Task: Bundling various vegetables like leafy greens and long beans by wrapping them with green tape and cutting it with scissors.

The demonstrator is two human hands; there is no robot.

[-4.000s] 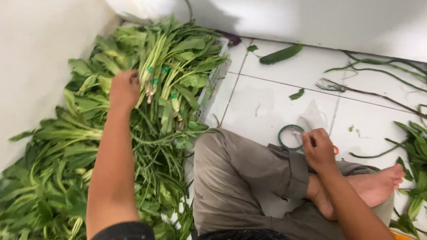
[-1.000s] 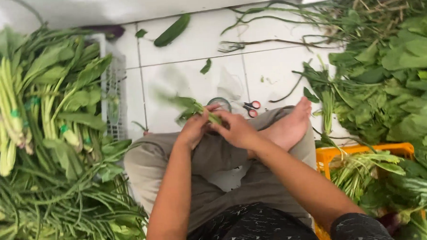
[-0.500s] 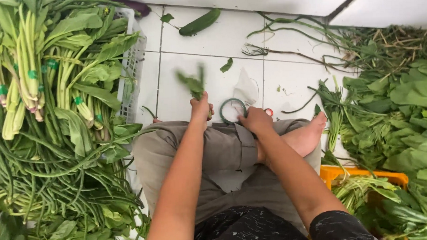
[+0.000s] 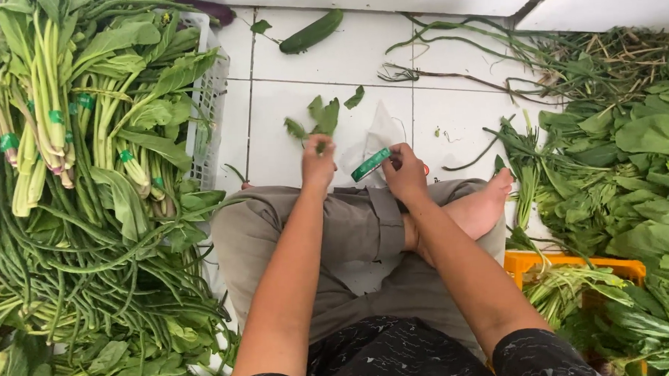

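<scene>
Your left hand is pinched around the stems of a small leafy sprig, held upright above your knee. Your right hand pinches the end of a green tape strip, just beside the sprig. Bundled greens fill the white crate to your left.

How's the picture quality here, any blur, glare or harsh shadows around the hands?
Head view: even, soft daylight, no harsh shadows; the white floor tiles are bright but not blown out. The left hand with its leafy sprig and the right hand with the green tape roll look sharp. Slight wide-angle bending shows at the edges.
</scene>
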